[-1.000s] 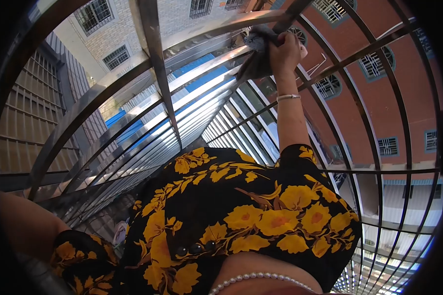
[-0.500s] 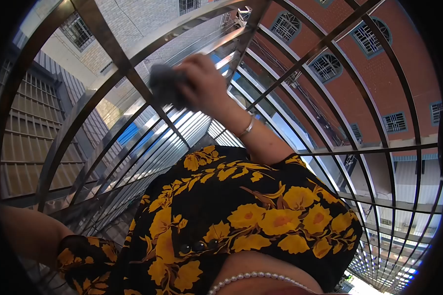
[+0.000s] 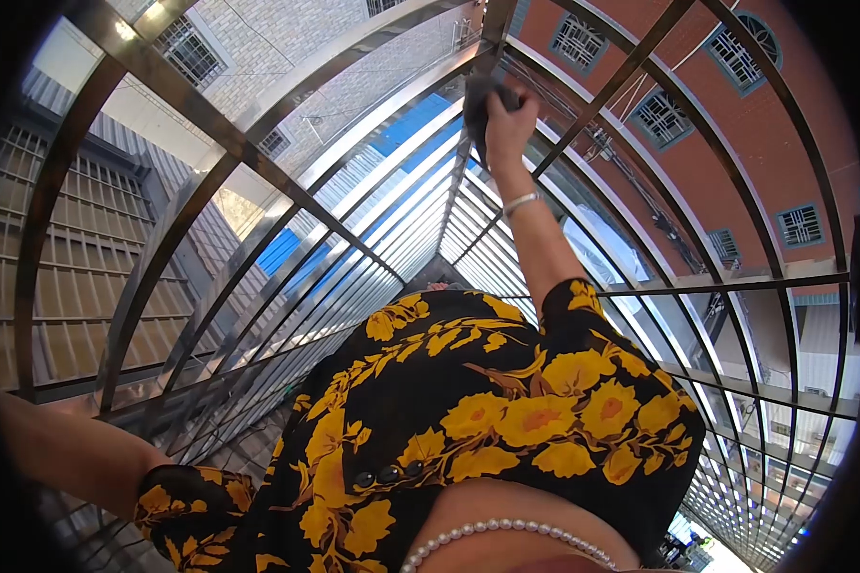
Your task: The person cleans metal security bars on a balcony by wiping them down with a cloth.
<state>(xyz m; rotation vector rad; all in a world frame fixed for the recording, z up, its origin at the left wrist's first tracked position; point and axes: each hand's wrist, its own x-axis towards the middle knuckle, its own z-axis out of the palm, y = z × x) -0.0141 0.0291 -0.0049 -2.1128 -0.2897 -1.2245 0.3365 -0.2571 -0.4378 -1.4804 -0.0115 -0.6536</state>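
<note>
My right hand (image 3: 514,122) is raised high in front of me, its fingers closed around a dark grey cloth (image 3: 477,116). The cloth lies at the corner post (image 3: 494,43) of a metal bar cage, seemingly against it. A silver bracelet (image 3: 521,201) circles that wrist. My left forearm (image 3: 72,456) reaches out toward the left edge of the view, and the hand itself is out of frame.
Shiny metal bars (image 3: 301,196) run along the left, front and right, close around me. Outside them stand a red-brown building (image 3: 631,181) with barred windows, a pale brick wall (image 3: 268,48) and a grey-framed barred window (image 3: 86,239) at left.
My right hand has moved right and a little up with the cloth, from the bars at centre-left to the corner post. The view has shifted slightly.
</note>
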